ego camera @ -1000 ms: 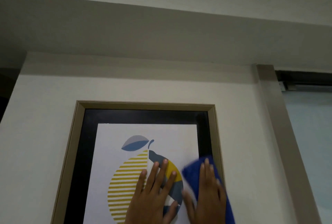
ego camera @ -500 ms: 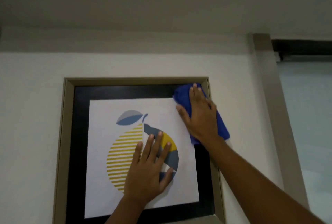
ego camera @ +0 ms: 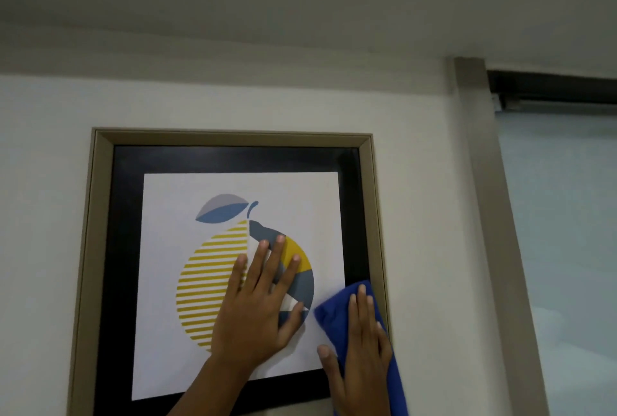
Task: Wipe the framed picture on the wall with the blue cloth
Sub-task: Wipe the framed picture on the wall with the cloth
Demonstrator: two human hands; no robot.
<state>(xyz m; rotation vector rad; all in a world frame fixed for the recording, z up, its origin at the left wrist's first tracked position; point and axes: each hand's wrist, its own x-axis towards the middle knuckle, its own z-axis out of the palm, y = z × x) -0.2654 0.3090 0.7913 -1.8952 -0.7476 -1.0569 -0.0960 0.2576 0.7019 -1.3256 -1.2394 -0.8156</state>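
The framed picture (ego camera: 103, 248) hangs on the white wall: a beige frame, a black mat and a white print of a striped yellow and blue fruit. My left hand (ego camera: 258, 302) lies flat on the print's middle, fingers spread, over the fruit. My right hand (ego camera: 362, 349) presses the blue cloth (ego camera: 334, 312) against the lower right part of the picture, where the print meets the black mat and frame. The cloth hangs down past my wrist to the bottom edge of the view. The frame's bottom edge is cut off.
A beige door or window jamb (ego camera: 484, 215) runs down the wall right of the picture, with frosted glass (ego camera: 561, 232) and a dark track (ego camera: 551, 88) beyond it. A ceiling beam (ego camera: 267, 14) hangs overhead. Bare white wall (ego camera: 40, 215) lies left of the frame.
My right hand slid the cloth from the lower right up to the frame's top right corner, then back down to the lower right. My left hand stayed flat on the print.
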